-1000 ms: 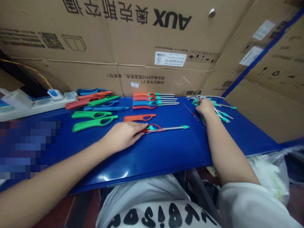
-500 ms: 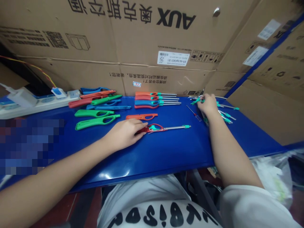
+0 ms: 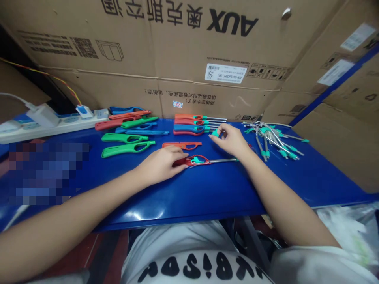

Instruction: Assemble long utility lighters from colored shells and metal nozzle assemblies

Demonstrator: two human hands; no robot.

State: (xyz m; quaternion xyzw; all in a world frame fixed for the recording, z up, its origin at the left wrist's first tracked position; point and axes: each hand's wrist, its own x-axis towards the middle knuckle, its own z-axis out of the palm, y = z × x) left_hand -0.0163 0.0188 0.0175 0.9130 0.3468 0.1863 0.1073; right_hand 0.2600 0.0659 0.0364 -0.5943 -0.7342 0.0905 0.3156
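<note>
The red lighter (image 3: 187,161) lies on the blue table (image 3: 189,189), its left end clamped between the left hand's (image 3: 158,163) thumb and fingers. Should that hold slacken, its teal trigger (image 3: 197,159) could shift. The right hand (image 3: 232,139) pinches a teal piece (image 3: 215,134), which too light a squeeze could drop. A careless swing could knock the nearby lighter row (image 3: 189,128) or snag the tangled tubes (image 3: 272,136).
</note>
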